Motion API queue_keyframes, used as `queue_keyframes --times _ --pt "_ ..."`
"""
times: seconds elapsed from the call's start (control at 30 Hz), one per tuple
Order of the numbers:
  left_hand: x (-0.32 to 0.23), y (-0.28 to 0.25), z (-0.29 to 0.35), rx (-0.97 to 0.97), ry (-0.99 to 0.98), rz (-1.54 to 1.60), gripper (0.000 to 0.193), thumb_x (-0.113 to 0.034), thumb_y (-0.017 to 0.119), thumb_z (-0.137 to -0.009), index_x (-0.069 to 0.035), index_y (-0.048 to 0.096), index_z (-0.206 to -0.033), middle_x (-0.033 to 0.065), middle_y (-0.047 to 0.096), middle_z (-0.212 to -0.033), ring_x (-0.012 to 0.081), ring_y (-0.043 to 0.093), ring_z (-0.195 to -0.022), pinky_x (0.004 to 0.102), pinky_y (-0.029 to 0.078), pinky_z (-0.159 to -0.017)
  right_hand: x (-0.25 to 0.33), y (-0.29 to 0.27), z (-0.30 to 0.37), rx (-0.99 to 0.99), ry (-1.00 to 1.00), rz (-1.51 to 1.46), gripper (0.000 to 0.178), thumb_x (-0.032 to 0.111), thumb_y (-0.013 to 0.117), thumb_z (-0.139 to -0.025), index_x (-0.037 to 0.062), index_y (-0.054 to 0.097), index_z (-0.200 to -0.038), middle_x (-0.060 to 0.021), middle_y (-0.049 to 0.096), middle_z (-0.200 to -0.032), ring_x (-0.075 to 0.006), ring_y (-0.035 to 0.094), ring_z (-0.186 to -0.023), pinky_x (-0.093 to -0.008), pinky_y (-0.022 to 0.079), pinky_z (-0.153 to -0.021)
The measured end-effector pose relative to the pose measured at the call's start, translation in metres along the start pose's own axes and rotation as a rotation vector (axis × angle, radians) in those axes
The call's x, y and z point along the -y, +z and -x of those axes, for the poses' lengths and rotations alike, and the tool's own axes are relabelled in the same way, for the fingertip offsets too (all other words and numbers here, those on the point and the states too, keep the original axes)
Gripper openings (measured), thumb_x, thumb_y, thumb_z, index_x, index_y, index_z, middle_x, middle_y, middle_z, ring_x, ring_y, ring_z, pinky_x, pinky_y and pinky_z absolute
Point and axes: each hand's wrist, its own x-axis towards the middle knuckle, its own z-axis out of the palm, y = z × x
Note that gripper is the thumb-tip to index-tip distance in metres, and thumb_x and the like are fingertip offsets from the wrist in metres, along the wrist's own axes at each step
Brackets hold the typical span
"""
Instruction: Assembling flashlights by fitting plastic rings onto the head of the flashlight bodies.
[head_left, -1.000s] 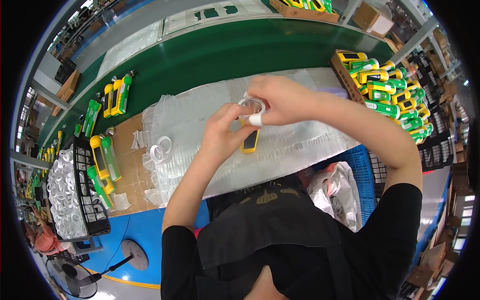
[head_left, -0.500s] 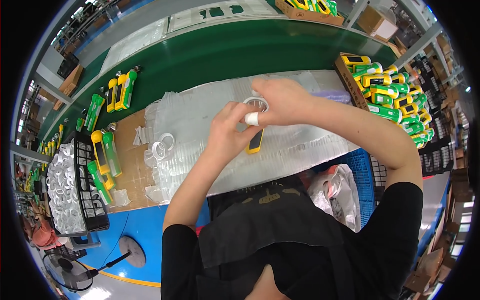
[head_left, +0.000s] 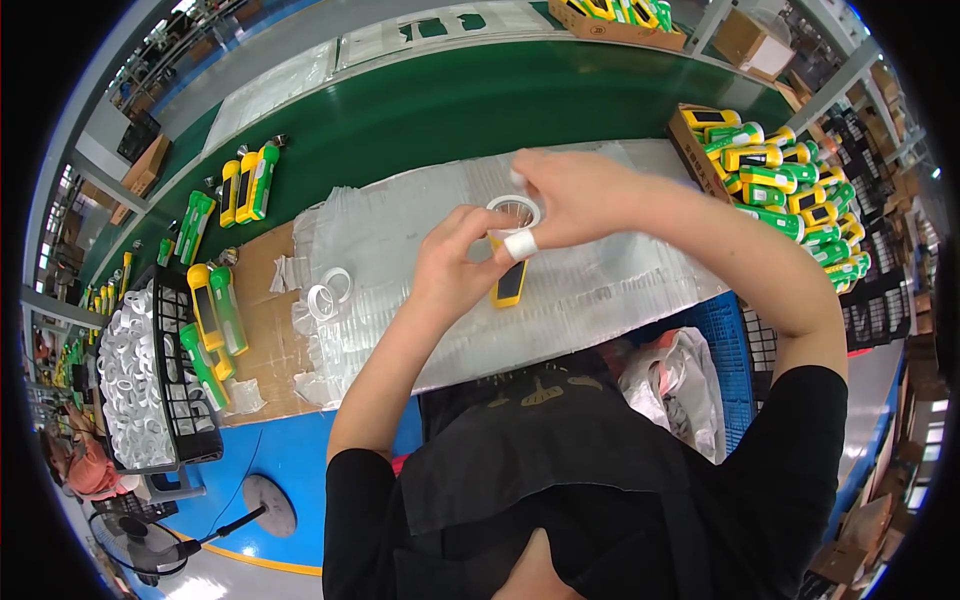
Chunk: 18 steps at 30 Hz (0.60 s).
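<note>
My left hand point(head_left: 450, 250) is closed round a yellow flashlight point(head_left: 510, 288) with a dark panel on its side. The flashlight stands head up above the mat, and a white ring point(head_left: 534, 207) rims its clear head. My right hand point(head_left: 585, 200) curves round the far and right side of that head, thumb and fingers spread apart. White wrapping covers its thumb tip and a fingertip. The thumb lies close to the near side of the head; whether it touches cannot be told. Two loose white rings point(head_left: 320, 302) lie on the mat to the left.
Translucent plastic sheeting point(head_left: 400, 330) covers cardboard on the green bench point(head_left: 420, 110). Green and yellow flashlights point(head_left: 204, 308) lie at the left, beside a black crate point(head_left: 187, 400) of white rings. A carton point(head_left: 690, 160) heaped with flashlights stands right. A fan point(head_left: 140, 545) is lower left.
My right hand has opened and drawn slightly right, its thumb lower and its fingers off the white ring. My left hand stays round the flashlight in nearly the same place.
</note>
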Motion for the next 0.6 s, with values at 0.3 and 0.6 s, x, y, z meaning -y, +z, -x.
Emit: queue_keyframes --times 0.3,0.6 --pt "-0.006 -0.002 0.000 0.009 -0.033 0.027 0.034 -0.005 0.084 -0.066 -0.005 0.063 -0.094 0.0060 0.066 -0.091 0.0207 0.063 -0.081 0.0312 0.050 -0.071 0.008 -0.005 -0.004 0.030 0.072 -0.007 0.066 0.063 0.071 -0.067 -0.0008 0.057 -0.078 -0.0135 0.059 -0.070 -0.0298 0.059 -0.065 -0.0392 0.046 -0.057" --pt "-0.002 -0.003 0.002 0.011 -0.022 0.054 0.032 -0.009 0.082 -0.069 -0.010 0.065 -0.096 0.0057 0.067 -0.092 0.0226 0.064 -0.082 0.0332 0.052 -0.071 0.001 -0.001 -0.002 -0.058 -0.070 -0.195 0.062 0.057 0.073 -0.069 -0.0026 0.062 -0.085 -0.0172 0.062 -0.085 -0.0330 0.062 -0.079 -0.0402 0.050 -0.069"
